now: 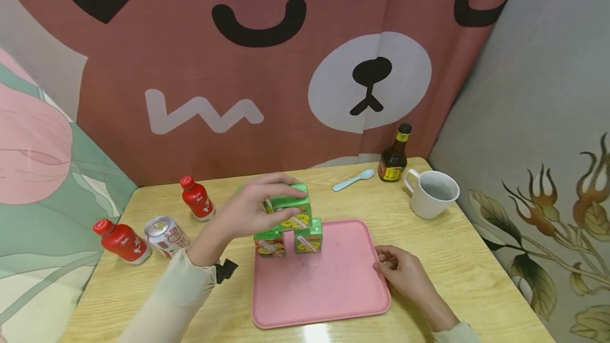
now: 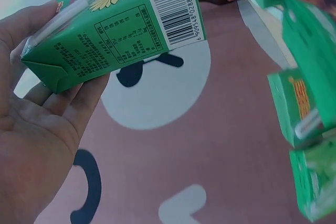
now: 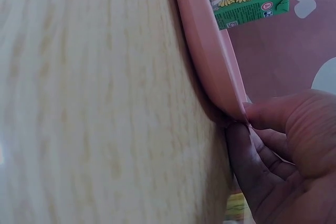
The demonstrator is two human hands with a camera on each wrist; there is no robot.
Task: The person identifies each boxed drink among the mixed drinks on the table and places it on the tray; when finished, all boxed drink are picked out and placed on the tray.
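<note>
My left hand (image 1: 254, 202) grips a green drink carton (image 1: 300, 213) with yellow flowers and a straw along its side. The left wrist view shows that carton's barcode face (image 2: 176, 17) tilted between thumb and fingers. Below it, two similar cartons stand at the far left of the pink tray: one on the left (image 1: 270, 245), one on the right (image 1: 308, 239). Other green cartons are partly hidden behind the left hand. My right hand (image 1: 402, 271) pinches the tray's right rim (image 3: 231, 85) between thumb and fingers; the tray (image 1: 329, 290) lies on the table.
Left of the tray stand two red bottles, one farther back (image 1: 197, 200) and one nearer (image 1: 125, 242), with a soda can (image 1: 167, 234) beside them. At the back right are a light-blue spoon (image 1: 353, 180), a dark sauce bottle (image 1: 393, 158) and a white mug (image 1: 429, 200). A curtain (image 1: 295, 147) hangs behind the table.
</note>
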